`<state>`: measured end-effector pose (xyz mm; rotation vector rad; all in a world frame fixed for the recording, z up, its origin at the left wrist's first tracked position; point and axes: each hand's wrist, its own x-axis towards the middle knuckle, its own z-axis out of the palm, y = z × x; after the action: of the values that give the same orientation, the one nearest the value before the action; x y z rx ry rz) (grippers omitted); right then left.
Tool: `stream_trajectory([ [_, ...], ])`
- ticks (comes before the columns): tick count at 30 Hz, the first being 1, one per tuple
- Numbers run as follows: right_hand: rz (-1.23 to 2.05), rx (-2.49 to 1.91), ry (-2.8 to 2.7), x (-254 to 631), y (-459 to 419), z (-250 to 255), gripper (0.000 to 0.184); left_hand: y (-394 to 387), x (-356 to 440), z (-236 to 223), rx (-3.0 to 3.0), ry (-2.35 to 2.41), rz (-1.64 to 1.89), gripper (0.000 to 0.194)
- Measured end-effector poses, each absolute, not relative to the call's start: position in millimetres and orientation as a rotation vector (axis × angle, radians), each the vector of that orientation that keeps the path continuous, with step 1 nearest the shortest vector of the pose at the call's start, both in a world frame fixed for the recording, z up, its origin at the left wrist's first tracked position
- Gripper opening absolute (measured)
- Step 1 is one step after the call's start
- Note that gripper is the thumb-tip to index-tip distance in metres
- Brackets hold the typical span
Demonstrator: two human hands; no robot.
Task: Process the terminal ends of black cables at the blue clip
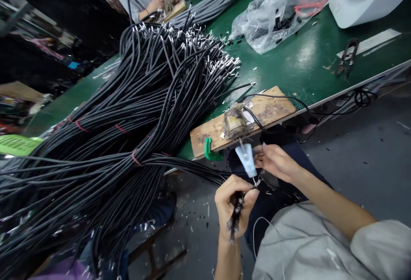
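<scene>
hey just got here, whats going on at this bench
A person's left-hand grip is closed on several black cable ends, one near the tip of a light-blue tapered piece. The right-hand grip is beside that piece; contact is unclear. The piece extends from a wrapped unit on a wooden board, and a big cable heap lies on the green table.

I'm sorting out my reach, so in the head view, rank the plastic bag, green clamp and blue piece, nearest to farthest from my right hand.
1. Blue piece: just left of your right hand.
2. Green clamp: farther left, at the board's edge.
3. Plastic bag: well beyond, on the table.
</scene>
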<state>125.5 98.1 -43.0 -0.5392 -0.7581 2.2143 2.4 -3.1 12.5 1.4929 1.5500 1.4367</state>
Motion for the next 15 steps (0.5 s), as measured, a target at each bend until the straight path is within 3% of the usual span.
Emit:
stream_trajectory([
  [6, 1.834, -0.776, -1.196, 160.1, 86.1, -43.9, 0.024, -10.3, -1.2, 9.0, 1.537, 1.487, 1.339, 0.010],
  [11, 1.343, -0.418, -1.801, 158.6, 73.8, -16.7, 0.015, -8.9, -4.1, 3.6, 1.515, 1.626, 1.077, 0.006],
  [13, 1.221, -0.407, -1.823, 151.3, 69.7, -11.1, 0.006, -10.5, -4.7, 2.2, 1.533, 1.640, 1.068, 0.007],
  [15, 1.175, -0.518, -1.712, 142.9, 65.2, -11.7, 0.013, -13.9, -4.5, 1.3, 1.546, 1.644, 1.132, 0.006],
])
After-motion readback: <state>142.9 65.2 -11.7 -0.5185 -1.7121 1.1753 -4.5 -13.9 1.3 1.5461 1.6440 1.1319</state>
